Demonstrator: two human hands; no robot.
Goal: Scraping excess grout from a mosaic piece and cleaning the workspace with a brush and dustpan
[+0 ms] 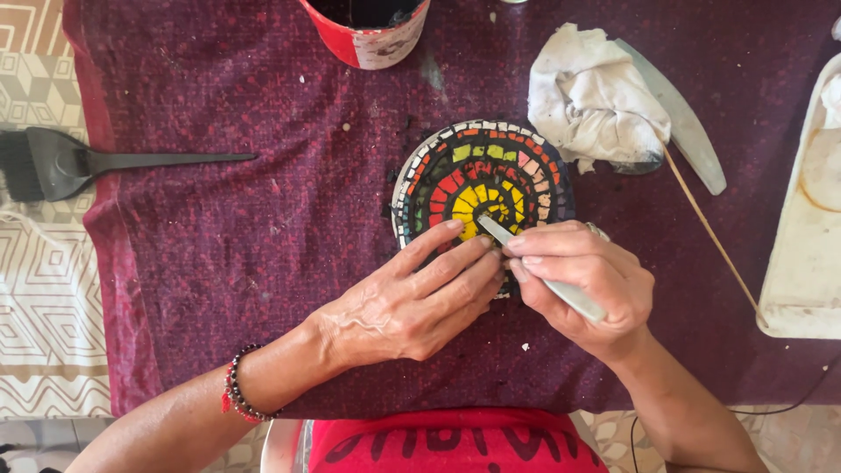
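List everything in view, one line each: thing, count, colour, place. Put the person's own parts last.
Round mosaic piece: one, concentric rings of yellow, red, green, orange, white tiles, centre of cloth.
Metal tool: one, silver, in right hand, tip on the yellow tiles.
Cloth: one, dark purple, covering the table.
Brush: one, black, left edge.
Can: one, red and white, top.
Rag: one, white, crumpled, upper right.
Blade-shaped piece: one, grey, beside rag.
Thin stick: one, tan, right.
Tray: one, white, right edge.
Bead bracelet: one, dark and red, left wrist.
Left hand: resting on mosaic.
Right hand: gripping tool.
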